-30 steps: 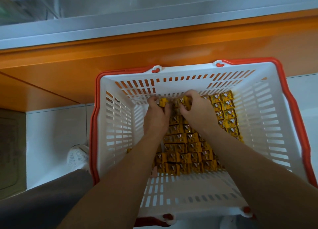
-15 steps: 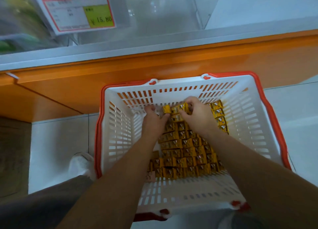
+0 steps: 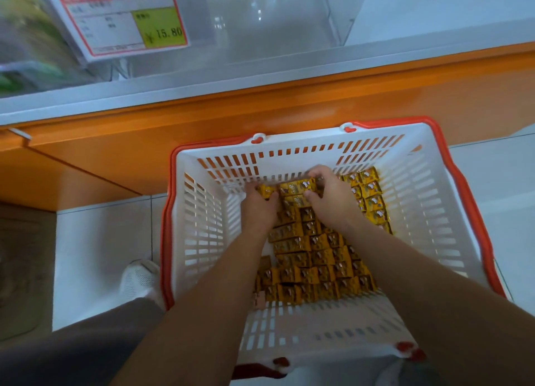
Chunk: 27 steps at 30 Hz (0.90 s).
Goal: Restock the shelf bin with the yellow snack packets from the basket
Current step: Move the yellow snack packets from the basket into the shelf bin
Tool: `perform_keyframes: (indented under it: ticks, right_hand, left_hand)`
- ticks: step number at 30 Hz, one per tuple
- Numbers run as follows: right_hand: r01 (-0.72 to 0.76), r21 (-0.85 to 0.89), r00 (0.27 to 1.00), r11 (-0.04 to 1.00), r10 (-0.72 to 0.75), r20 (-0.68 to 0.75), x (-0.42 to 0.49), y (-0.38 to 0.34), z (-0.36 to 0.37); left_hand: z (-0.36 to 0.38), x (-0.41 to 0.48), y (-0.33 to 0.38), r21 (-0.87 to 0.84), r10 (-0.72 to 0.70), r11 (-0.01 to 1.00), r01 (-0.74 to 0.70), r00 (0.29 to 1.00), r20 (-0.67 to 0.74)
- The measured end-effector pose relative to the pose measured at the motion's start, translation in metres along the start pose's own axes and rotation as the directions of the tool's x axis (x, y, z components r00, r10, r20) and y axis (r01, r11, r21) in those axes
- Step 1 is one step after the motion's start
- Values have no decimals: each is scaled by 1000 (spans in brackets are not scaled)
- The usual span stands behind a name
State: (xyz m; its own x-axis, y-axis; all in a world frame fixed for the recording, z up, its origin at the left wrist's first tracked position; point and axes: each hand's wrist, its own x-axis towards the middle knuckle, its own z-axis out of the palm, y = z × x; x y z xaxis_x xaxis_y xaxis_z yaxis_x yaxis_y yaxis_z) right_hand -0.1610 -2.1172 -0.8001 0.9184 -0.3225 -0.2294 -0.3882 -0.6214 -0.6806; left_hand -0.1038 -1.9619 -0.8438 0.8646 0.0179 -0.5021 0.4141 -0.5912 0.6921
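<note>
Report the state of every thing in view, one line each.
basket, on the floor, partly filled.
yellow snack packets, packed in rows inside it.
left hand, pinching the far row's left end.
right hand, gripping that row's right end.
shelf bin, no packets visible inside.

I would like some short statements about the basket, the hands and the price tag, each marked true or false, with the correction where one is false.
1. The left hand and the right hand both grip yellow packets at the far end of the basket. True.
2. The basket stands on the shelf. False: it stands on the floor, in front of the orange shelf base.
3. The price tag shows 15.80. True.
4. The basket's rim is blue. False: it is red.
5. A white shoe is beside the basket. True.
</note>
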Motion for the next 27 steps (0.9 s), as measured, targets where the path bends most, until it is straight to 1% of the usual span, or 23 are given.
perform_keyframes:
  ticks: [4, 7, 10, 12, 16, 18, 19, 21, 22, 24, 25, 27]
  right_hand:
    - [1, 50, 1000, 999, -1, -4, -7, -10, -15]
    - [13, 87, 1000, 996, -16, 27, -13, -24, -35]
    - [10, 92, 998, 996, -16, 66, -23, -46, -64]
    - [38, 60, 992, 997, -45, 118, -32, -65, -89]
    - [151, -55, 964, 987, -134, 230, -54, -117, -154]
    - [187, -121, 958, 975, -153, 244, -67, -142, -184]
    - [196, -127, 959, 972, -163, 232, -74, -154, -196]
    - [187, -63, 967, 980, -173, 188, -89, -173, -216]
    - [164, 7, 973, 986, -163, 164, -97, -179, -224]
    - [90, 200, 985, 976, -118, 129, -113, -190, -234]
    - [46, 294, 988, 955, -87, 126, -120, -195, -238]
    - [-37, 454, 988, 890, -36, 150, -132, -204, -240]
  left_hand:
    - [-16, -5, 9, 48, 59, 997, -58, 998, -7]
    - [-40, -17, 25, 101, 104, 990, -103, 995, -5]
    - [-70, -37, 46, 194, 141, 971, -140, 990, 9]
    - [-95, -56, 62, 255, 198, 946, -201, 980, 37]
    - [-151, -103, 113, 376, 276, 871, -317, 948, 160]
    - [-177, -128, 143, 395, 319, 843, -365, 931, 179]
    - [-190, -142, 157, 381, 356, 834, -400, 916, 182]
    - [-212, -175, 182, 321, 461, 811, -489, 872, 164]
    - [-221, -193, 192, 281, 525, 791, -544, 839, 144]
    - [-234, -225, 203, 194, 644, 736, -648, 759, 94]
    - [-238, -238, 205, 183, 684, 707, -683, 726, 68]
    - [-242, -255, 202, 244, 746, 642, -727, 666, 20]
